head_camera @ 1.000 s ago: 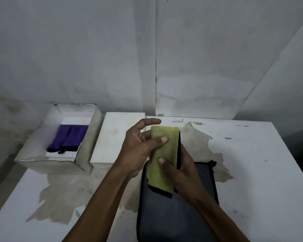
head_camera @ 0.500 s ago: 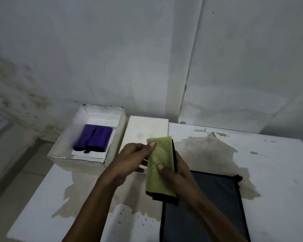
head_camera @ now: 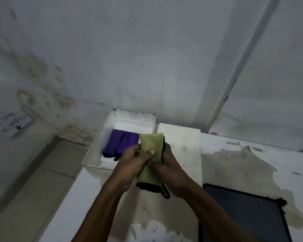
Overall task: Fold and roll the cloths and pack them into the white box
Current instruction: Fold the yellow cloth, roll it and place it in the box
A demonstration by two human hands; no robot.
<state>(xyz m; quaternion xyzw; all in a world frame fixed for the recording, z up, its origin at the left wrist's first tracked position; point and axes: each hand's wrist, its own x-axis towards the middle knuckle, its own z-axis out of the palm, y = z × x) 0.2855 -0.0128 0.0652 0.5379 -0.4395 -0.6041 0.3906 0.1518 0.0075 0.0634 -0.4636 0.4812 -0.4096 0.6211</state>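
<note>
A rolled green cloth [head_camera: 150,145] with black trim and a hanging loop is held upright in the air between both hands. My left hand [head_camera: 131,165] grips its left side, thumb across the front. My right hand [head_camera: 171,170] grips it from the right and behind. Just beyond the cloth's top stands the open white box [head_camera: 94,152], with two purple rolled cloths [head_camera: 119,143] lying side by side inside. A dark grey cloth [head_camera: 243,217] with black edging lies flat on the table at the lower right.
The white box lid [head_camera: 182,149] lies flat right of the box. The white table [head_camera: 252,159] has a large worn brownish patch. Its left edge drops to a tiled floor [head_camera: 33,180]. Stained walls stand close behind, with a paper note [head_camera: 12,124] at the left.
Both hands have carried the green cloth left and forward, from over the dark grey cloth to the near right corner of the white box. The view has swung left.
</note>
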